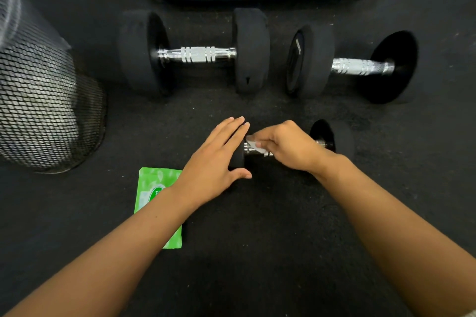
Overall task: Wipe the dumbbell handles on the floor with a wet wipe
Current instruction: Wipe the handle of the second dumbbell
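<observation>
Our left hand (219, 152) rests flat, fingers straight, on the small dumbbell (332, 139); our right hand (286, 147) curls its fingers, pinching the wet wipe (253, 145) against its handle (255, 150).

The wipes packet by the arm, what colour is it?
Bright green with white, seen in the head view: wipes packet.

Right hand (288, 148) grips wipe (253, 145) on small dumbbell's handle (257, 151).

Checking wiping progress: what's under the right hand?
The right hand holds a white wet wipe against the small dumbbell's chrome handle. Most of the handle and wipe are covered by the hand.
</observation>
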A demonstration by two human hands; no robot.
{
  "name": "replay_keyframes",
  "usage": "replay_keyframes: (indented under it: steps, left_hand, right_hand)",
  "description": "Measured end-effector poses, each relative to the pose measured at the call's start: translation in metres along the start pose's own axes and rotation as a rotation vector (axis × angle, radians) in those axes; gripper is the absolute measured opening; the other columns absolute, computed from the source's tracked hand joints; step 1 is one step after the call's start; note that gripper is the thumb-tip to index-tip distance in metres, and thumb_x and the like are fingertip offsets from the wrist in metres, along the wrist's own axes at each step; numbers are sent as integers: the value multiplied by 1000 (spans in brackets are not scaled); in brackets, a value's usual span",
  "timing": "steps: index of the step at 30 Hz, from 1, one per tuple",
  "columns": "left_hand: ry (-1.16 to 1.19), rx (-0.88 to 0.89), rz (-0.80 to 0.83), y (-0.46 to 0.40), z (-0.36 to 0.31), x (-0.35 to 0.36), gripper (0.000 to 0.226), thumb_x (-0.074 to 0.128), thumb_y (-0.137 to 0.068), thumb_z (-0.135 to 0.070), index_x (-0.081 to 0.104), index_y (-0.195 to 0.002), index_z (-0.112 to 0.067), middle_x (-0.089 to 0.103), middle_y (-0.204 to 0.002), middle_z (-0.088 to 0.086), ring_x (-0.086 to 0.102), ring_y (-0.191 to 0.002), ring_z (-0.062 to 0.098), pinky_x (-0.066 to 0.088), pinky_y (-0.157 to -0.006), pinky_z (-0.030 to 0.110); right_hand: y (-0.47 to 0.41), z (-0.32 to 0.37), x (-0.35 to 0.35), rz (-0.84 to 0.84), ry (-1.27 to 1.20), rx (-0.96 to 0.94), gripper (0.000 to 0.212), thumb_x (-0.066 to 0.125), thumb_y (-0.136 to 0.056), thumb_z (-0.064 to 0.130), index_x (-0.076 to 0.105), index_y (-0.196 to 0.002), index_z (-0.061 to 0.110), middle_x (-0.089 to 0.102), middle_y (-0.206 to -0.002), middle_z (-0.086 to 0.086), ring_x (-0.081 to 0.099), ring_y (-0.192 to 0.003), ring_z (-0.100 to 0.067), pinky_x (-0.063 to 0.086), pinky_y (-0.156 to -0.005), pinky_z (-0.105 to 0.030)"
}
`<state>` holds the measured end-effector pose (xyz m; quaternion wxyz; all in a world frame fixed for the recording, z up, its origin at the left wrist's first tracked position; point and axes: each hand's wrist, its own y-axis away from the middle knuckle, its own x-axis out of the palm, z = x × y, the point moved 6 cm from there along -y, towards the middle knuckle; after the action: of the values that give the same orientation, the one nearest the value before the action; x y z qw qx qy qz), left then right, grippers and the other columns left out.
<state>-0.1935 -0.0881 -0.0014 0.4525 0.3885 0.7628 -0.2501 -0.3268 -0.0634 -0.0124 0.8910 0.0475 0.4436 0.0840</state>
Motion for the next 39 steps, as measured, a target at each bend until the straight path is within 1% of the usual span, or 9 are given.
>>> replay_keyframes:
  steps: [5, 10, 14, 21, 27, 31, 33, 36, 39]
  left_hand:
    - [8, 3, -15, 0, 0, 2, 92, 74, -72, -38, 23, -146, -14, 20, -154, -2, 8, -141, 11, 12, -112, 25]
    - [21, 1, -4, 1, 0, 2, 93, 75, -72, -37, 23, -146, -15, 20, -153, -2, 9, -141, 11, 14, -113, 28]
    - [22, 1, -14, -4, 2, 1, 92, 74, -73, -38, 24, -146, -15, 20, -153, -2, 8, -141, 10, 12, -113, 25]
    - [27, -2, -23, 0, 2, 4, 91, 75, -72, -37, 25, -145, -16, 21, -153, -2, 9, -141, 11, 14, -113, 27]
    - [20, -6, -11, 0, 4, 5, 92, 74, -72, -40, 22, -146, -19, 18, -153, -5, 5, -140, 5, 9, -112, 22]
    - [16, -6, -14, -1, 2, 5, 92, 73, -73, -39, 20, -146, -20, 16, -154, -7, 3, -140, 5, 10, -112, 23]
    - [11, -11, 1, -3, 4, 3, 92, 72, -74, -40, 19, -146, -20, 15, -154, -8, 3, -140, 4, 9, -112, 23]
    - [21, -13, 8, 0, 3, 3, 93, 73, -73, -40, 20, -146, -20, 16, -154, -7, 3, -140, 4, 9, -112, 23]
    - [14, -12, -6, 1, 2, 5, 92, 73, -73, -39, 20, -146, -20, 17, -154, -8, 2, -139, 3, 9, -111, 21]
  right_hand:
    - [3, 4, 3, -106, 28, -69, 27, 56, -90, 9, 64, -116, 7, 66, -116, -7, 60, -109, -17, 42, -92, -17]
    - [24, 4, 8, -114, 165, -199, 34, 56, -86, 2, 62, -119, 5, 61, -122, -13, 57, -114, -25, 36, -101, -28]
    - [19, 15, 21, -272, 216, -138, 35, 49, -86, 14, 64, -113, -1, 65, -113, -16, 63, -104, -29, 36, -99, -32]
    - [37, 10, 39, -522, 343, -132, 36, 47, -88, 12, 59, -119, -2, 60, -122, -18, 56, -115, -31, 37, -104, -42]
    - [49, 9, 41, -513, 312, -162, 35, 45, -90, 7, 59, -120, -1, 59, -125, -16, 52, -120, -29, 32, -109, -39]
    - [28, 4, 21, -464, 225, 98, 32, 52, -78, -4, 65, -107, 1, 67, -105, -15, 63, -100, -31, 31, -103, -30]
    - [21, 14, 26, -457, 228, 91, 32, 48, -79, 4, 66, -105, 1, 68, -102, -14, 64, -98, -29, 32, -102, -28]
    - [37, 12, 19, -455, 252, 29, 35, 43, -79, 7, 68, -105, 5, 69, -103, -10, 64, -98, -24, 36, -100, -33]
    - [30, -6, 3, -322, 182, 230, 19, 49, -85, 2, 65, -92, 8, 66, -87, -10, 61, -83, -30, 49, -83, -38]
